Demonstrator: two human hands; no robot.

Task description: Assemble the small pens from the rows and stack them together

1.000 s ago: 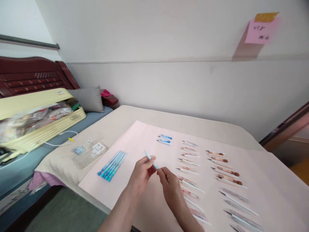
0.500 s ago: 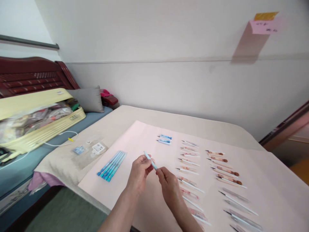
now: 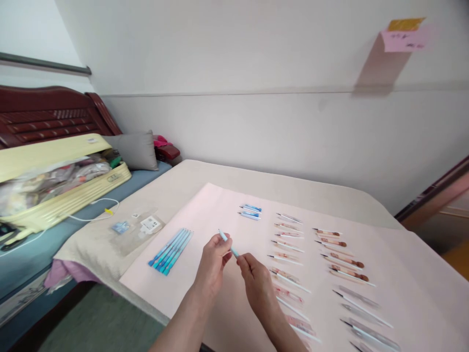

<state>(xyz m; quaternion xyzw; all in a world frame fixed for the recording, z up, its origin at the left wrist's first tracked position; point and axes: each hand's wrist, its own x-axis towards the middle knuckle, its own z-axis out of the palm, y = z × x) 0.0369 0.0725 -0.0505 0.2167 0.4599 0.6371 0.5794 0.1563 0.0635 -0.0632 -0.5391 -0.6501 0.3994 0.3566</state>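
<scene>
A light blue pen (image 3: pixel 233 252) is held between both hands over the pale pink sheet, its tip pointing up and left. My left hand (image 3: pixel 214 254) pinches it near the tip end. At its lower end, the fingers of my right hand (image 3: pixel 254 278) are closed round it. To the left lies a row of several blue pens (image 3: pixel 171 252), side by side. Beyond my hands are blue pen parts (image 3: pixel 251 211) with white refills. Right of my right hand run columns of pink-patterned pen barrels (image 3: pixel 287 255) and brown-ended pen barrels (image 3: pixel 342 259), with refills beside them.
Clear plastic packaging (image 3: pixel 141 227) lies on the beige cloth at left. An open yellow suitcase (image 3: pixel 84 190) full of things stands on the bed, a white cable (image 3: pixel 91 217) beside it. Greyish clear pen barrels (image 3: pixel 361 298) lie at right. A wall (image 3: pixel 256 132) rises behind.
My left fingers have shifted slightly along the pen toward its tip. Both hands stay in nearly the same place; the view has moved very little.
</scene>
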